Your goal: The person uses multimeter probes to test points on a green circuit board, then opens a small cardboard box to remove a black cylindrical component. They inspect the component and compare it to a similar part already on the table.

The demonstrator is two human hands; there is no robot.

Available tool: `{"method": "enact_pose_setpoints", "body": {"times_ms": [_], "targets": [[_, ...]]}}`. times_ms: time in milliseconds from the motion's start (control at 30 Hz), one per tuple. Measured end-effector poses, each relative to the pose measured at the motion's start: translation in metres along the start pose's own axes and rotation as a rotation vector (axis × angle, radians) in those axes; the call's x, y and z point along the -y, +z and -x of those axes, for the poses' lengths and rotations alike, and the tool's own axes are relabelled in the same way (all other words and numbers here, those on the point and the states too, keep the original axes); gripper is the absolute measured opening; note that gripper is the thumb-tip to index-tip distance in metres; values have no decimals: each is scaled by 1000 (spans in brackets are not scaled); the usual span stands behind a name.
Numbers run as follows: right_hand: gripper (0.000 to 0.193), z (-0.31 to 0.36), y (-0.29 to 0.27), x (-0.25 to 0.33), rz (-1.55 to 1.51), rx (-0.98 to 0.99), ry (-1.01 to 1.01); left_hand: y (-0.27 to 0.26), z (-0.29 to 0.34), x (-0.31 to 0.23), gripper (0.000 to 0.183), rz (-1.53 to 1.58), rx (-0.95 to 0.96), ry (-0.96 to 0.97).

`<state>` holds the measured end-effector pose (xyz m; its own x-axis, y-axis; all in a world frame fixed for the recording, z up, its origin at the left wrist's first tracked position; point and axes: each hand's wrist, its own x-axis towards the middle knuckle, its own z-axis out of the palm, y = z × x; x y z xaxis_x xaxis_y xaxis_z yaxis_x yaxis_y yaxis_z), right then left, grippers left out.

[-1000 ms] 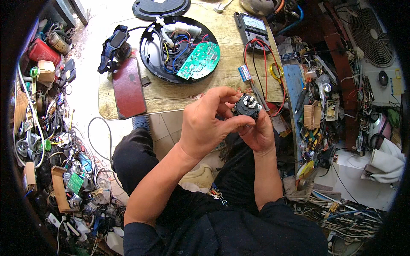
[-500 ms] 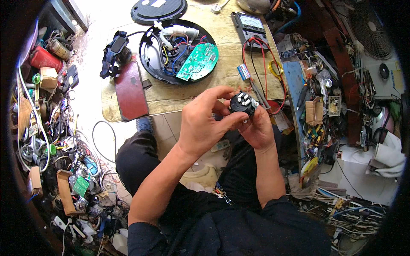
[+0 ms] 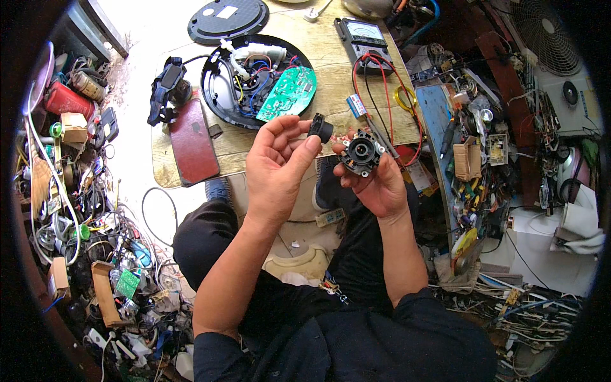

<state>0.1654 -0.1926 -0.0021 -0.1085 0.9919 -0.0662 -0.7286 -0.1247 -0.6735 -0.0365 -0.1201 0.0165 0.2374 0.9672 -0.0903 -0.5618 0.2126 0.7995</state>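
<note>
My left hand (image 3: pixel 275 169) pinches a small round black connector half (image 3: pixel 324 129) between thumb and fingers, tilted with its edge toward me. Just right of it and apart, my right hand (image 3: pixel 380 184) grips the other connector half (image 3: pixel 362 153), a black coupler with a ringed round centre and metal tabs about its rim. That ringed face is turned up toward me. Beyond my hands, on the table, sits a round black appliance base (image 3: pixel 210 105) holding coloured wires, a white tube and a green circuit board (image 3: pixel 287 93).
On the wooden table (image 3: pixel 242 153) lie a dark red pad (image 3: pixel 193 140), a black strap (image 3: pixel 167 92), a black lid (image 3: pixel 228 20) and an analogue multimeter (image 3: pixel 364 43) with red and black leads. Heaps of parts and cables crowd both sides. A blue-edged shelf (image 3: pixel 434 118) stands at right.
The two connector halves, held together before, are now apart. My left hand has drawn its half away to the upper left, and the ringed face in my right hand has become visible.
</note>
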Motion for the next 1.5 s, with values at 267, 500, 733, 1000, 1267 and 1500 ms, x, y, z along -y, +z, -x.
{"method": "enact_pose_setpoints", "body": {"times_ms": [267,500,733,1000,1267,1500], "targets": [[70,0,3,3,-21,30,-1,0,1,1,41,11,-20,-62],[75,-2,3,6,-51,55,13,0,0,2,38,0,-19,-69],[74,-1,3,6,-61,43,12,-2,0,3,37,0,-18,-83],[74,-2,3,8,-41,42,1,0,2,6,38,-11,-12,-120],[73,0,3,8,-50,52,-4,0,3,9,39,-18,4,-142],[73,0,4,10,-59,82,-26,0,3,9,38,-18,13,-146]]}}
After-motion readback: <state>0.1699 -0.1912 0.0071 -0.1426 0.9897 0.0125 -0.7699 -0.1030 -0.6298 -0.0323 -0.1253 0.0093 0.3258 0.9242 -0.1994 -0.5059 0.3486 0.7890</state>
